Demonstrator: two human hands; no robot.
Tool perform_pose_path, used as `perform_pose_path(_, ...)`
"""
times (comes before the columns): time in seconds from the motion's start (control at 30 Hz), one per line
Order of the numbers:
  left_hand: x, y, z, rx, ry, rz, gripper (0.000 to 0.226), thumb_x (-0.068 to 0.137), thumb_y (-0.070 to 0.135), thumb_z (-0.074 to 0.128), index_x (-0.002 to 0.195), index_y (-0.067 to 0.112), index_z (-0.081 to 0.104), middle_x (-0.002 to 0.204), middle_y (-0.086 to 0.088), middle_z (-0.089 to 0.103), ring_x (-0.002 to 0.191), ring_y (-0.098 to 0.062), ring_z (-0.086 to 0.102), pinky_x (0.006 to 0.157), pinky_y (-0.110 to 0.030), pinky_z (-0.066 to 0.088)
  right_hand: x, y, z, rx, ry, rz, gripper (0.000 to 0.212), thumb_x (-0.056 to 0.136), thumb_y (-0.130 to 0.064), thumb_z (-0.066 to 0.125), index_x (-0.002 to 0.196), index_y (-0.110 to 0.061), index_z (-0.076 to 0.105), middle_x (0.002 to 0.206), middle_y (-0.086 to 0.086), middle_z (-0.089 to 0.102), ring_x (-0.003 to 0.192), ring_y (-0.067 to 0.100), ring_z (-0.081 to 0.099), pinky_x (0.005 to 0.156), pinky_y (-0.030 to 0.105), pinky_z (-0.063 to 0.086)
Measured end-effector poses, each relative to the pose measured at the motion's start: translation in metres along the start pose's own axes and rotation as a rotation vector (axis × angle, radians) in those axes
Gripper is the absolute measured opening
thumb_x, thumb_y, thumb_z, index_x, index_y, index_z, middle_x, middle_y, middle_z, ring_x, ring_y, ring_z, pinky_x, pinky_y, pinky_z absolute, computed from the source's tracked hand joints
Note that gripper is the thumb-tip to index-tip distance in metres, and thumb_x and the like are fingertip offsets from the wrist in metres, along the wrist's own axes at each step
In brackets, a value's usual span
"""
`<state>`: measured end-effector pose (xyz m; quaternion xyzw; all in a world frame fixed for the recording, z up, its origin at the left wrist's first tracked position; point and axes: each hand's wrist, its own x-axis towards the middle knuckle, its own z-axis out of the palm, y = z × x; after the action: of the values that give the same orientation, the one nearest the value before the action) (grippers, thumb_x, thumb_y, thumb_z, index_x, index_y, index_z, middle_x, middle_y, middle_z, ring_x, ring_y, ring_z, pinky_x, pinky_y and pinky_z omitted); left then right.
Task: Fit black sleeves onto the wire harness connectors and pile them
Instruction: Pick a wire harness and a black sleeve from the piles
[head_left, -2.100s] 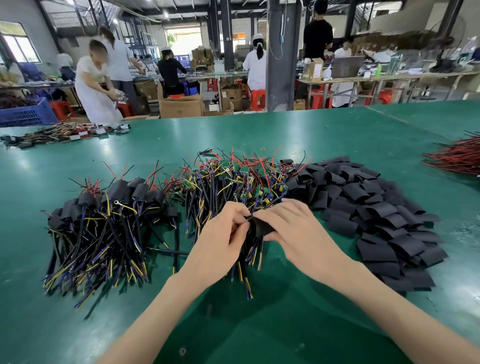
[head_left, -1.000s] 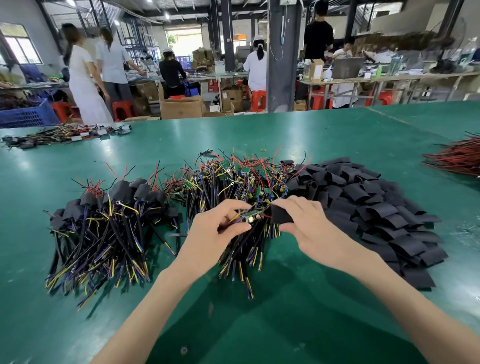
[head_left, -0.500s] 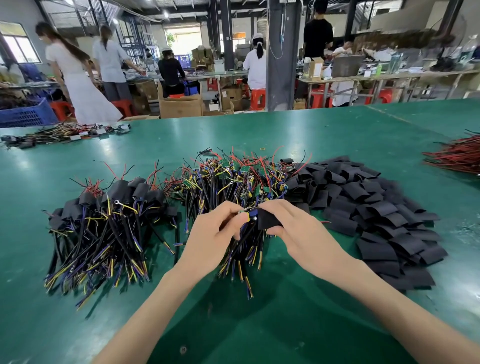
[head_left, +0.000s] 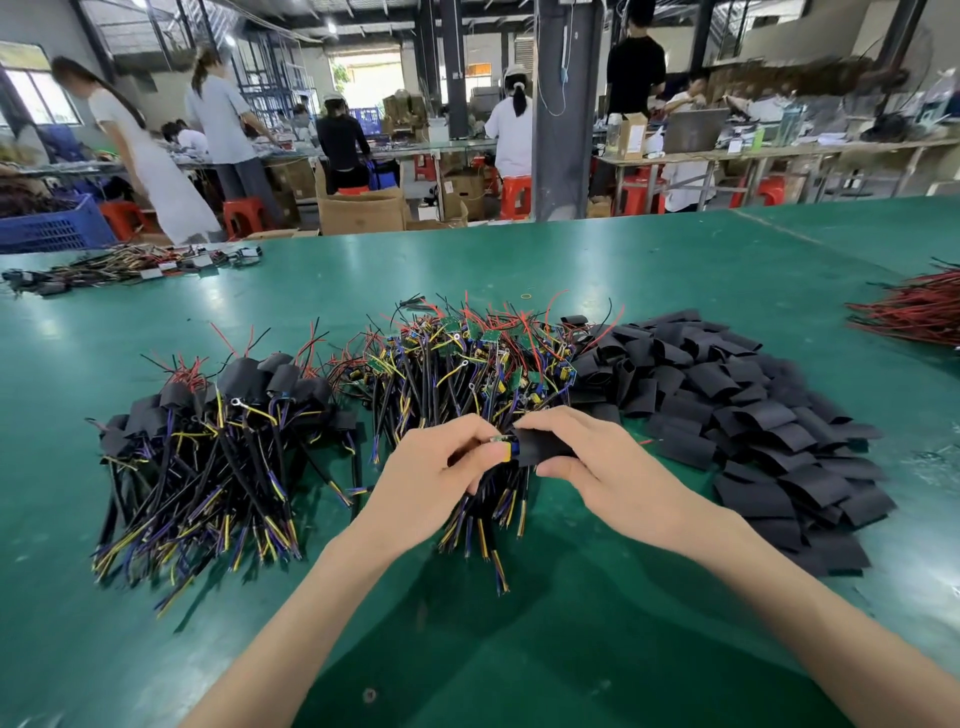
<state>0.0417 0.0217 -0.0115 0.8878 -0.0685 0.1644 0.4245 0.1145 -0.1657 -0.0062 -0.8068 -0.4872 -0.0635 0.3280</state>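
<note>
My left hand (head_left: 434, 475) pinches the connector end of a wire harness (head_left: 501, 446), whose small green board and blue tip show between my fingers. My right hand (head_left: 597, 462) grips a black sleeve (head_left: 535, 447) that sits partly over that end. Both hands hover above the front of the middle pile of bare harnesses (head_left: 467, 364). A pile of sleeved harnesses (head_left: 208, 441) lies to the left. Loose black sleeves (head_left: 737, 410) are heaped to the right.
The green table (head_left: 519, 649) stretches wide around the piles. A bundle of red wires (head_left: 919, 312) lies at the right edge and another harness bundle (head_left: 130, 267) at the far left. Several people work at benches beyond the table.
My right hand brought the black sleeve up to the harness connector held by my left hand, and the sleeve now covers more of that end. The piles have not moved.
</note>
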Motion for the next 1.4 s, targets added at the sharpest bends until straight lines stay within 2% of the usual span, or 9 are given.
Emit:
perform_pose_path(0.33,0.000,0.001,0.009,0.042,-0.012,-0.076,0.016,0.093,0.022,0.058,0.085,0.025,0.045,0.058,0.008,0.065,0.053,-0.003,0.050,0.056,-0.017,0.037,0.000,-0.003,0.008,-0.144,0.022,-0.058,0.030,0.092,-0.011,0.055,0.122,-0.006,0.052,0.117,0.005,0.054,0.102,0.022,0.053,0.090,0.030,0.041)
perform_pose_path(0.47,-0.001,0.002,0.005,-0.005,-0.004,-0.048,0.016,0.094,0.011,0.054,0.087,0.023,0.047,0.065,0.012,0.068,0.067,-0.024,0.058,0.068,-0.032,0.043,-0.001,0.000,0.008,-0.186,-0.024,-0.068,0.042,0.089,-0.017,0.061,0.128,-0.008,0.048,0.123,0.005,0.048,0.109,0.020,0.049,0.096,0.023,0.034)
perform_pose_path(0.6,-0.001,0.002,0.005,-0.010,0.009,-0.015,0.016,0.094,0.010,0.054,0.083,0.019,0.049,0.066,0.010,0.069,0.064,-0.033,0.056,0.065,-0.038,0.042,-0.001,0.000,0.011,-0.251,-0.025,-0.079,0.039,0.094,-0.020,0.054,0.131,-0.009,0.045,0.123,0.005,0.050,0.104,0.022,0.053,0.091,0.025,0.036)
perform_pose_path(0.7,-0.002,0.001,0.007,0.019,0.015,0.003,0.021,0.093,0.010,0.055,0.078,0.022,0.048,0.066,0.013,0.069,0.059,-0.029,0.052,0.058,-0.033,0.040,-0.002,0.001,0.010,-0.189,-0.035,-0.050,0.039,0.096,-0.022,0.050,0.132,-0.011,0.043,0.123,0.004,0.049,0.103,0.022,0.052,0.089,0.035,0.042)
perform_pose_path(0.97,-0.001,-0.002,0.011,0.019,0.027,-0.019,0.028,0.088,0.005,0.060,0.073,0.024,0.046,0.067,0.014,0.070,0.051,-0.010,0.043,0.051,-0.019,0.031,-0.003,-0.002,0.009,-0.159,-0.044,-0.067,0.033,0.095,-0.015,0.052,0.127,-0.010,0.047,0.120,0.004,0.051,0.103,0.024,0.051,0.091,0.036,0.040)
perform_pose_path(1.07,-0.001,-0.002,0.010,0.030,0.047,-0.021,0.026,0.086,0.005,0.061,0.072,0.023,0.048,0.066,0.015,0.070,0.055,-0.017,0.051,0.054,-0.023,0.037,-0.002,-0.002,0.011,-0.175,-0.054,-0.069,0.035,0.095,-0.016,0.052,0.129,-0.010,0.046,0.124,0.005,0.050,0.108,0.024,0.051,0.093,0.036,0.040)
perform_pose_path(1.17,-0.002,0.002,0.007,0.164,0.213,0.049,0.017,0.084,0.010,0.062,0.074,0.018,0.051,0.063,0.012,0.068,0.056,-0.013,0.057,0.060,-0.033,0.046,-0.001,-0.003,0.013,-0.165,0.016,-0.054,0.049,0.093,-0.018,0.057,0.137,-0.006,0.039,0.143,0.007,0.036,0.128,0.022,0.040,0.108,0.032,0.031)
perform_pose_path(1.27,0.002,0.000,-0.013,0.378,0.578,0.134,0.006,0.083,0.022,0.056,0.085,0.018,0.054,0.066,0.016,0.058,0.052,-0.007,0.052,0.056,-0.029,0.049,0.000,-0.001,0.010,-0.256,0.230,-0.010,0.059,0.088,-0.020,0.063,0.140,-0.007,0.037,0.148,0.010,0.027,0.129,0.018,0.034,0.107,0.036,0.027)
perform_pose_path(1.4,0.007,-0.022,-0.062,0.422,0.905,0.020,0.027,0.094,0.018,0.040,0.121,0.018,0.041,0.086,-0.011,0.068,0.070,-0.034,0.061,0.065,-0.045,0.050,0.001,0.007,0.004,-0.290,0.397,0.053,0.048,0.087,-0.014,0.060,0.133,-0.006,0.046,0.138,0.013,0.040,0.124,0.018,0.035,0.098,0.037,0.031)
